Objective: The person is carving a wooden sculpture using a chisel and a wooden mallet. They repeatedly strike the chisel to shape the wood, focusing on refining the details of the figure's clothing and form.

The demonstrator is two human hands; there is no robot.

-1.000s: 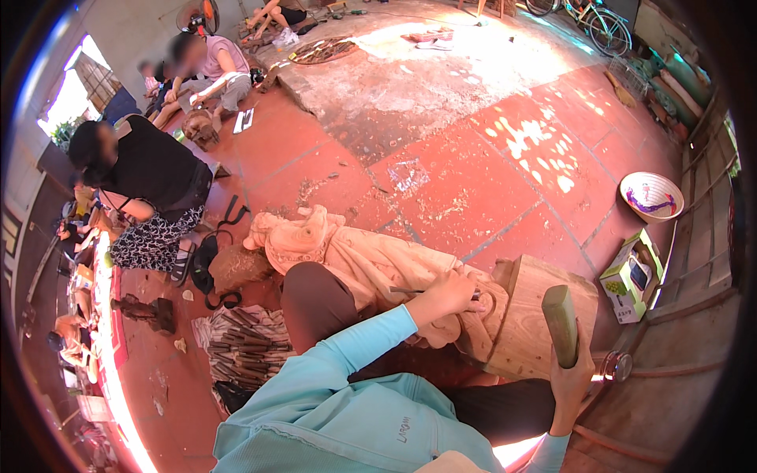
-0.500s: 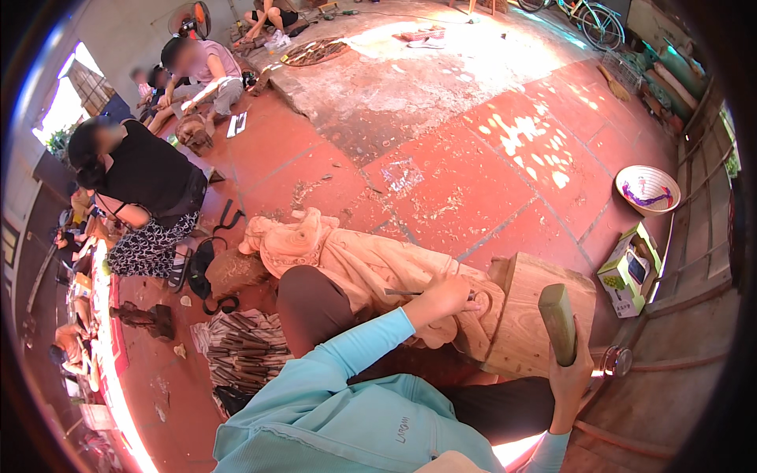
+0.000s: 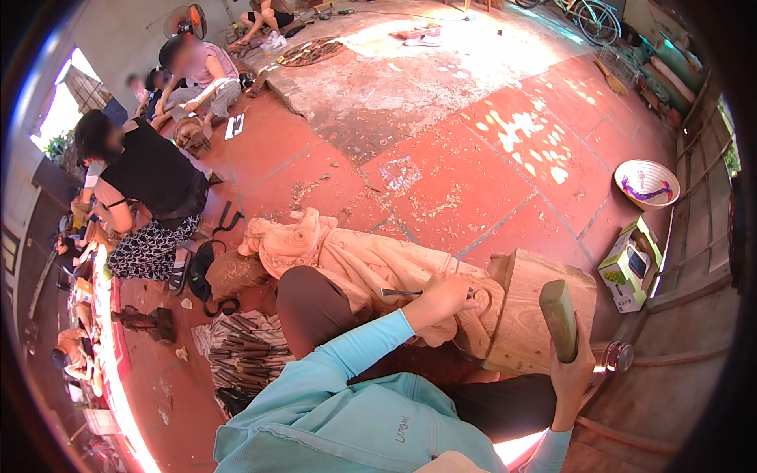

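A pale carved wooden statue [image 3: 378,256] lies across in front of me, its blocky base [image 3: 544,315] toward the right. My left hand [image 3: 444,298] is closed around a slim carving chisel [image 3: 400,292] and rests on the statue's lower part. The chisel's dark metal end sticks out to the left of the fist; where its other end meets the wood is hidden by my fingers. Beside the base, my right hand [image 3: 571,372] grips a greenish wooden mallet [image 3: 559,319], held upright and apart from the chisel.
Many carving tools [image 3: 248,347] lie on a cloth at my left, near a dark small carving [image 3: 146,322]. A person in black [image 3: 158,173] sits at left. At right stand an open carton [image 3: 628,268], a woven bowl [image 3: 646,185] and a jar [image 3: 619,357]. Shavings litter the red tiles.
The chisel's metal end is turned slightly and shows broader in my left hand. My right hand and mallet have barely shifted. The person in black has turned their head and moved an arm.
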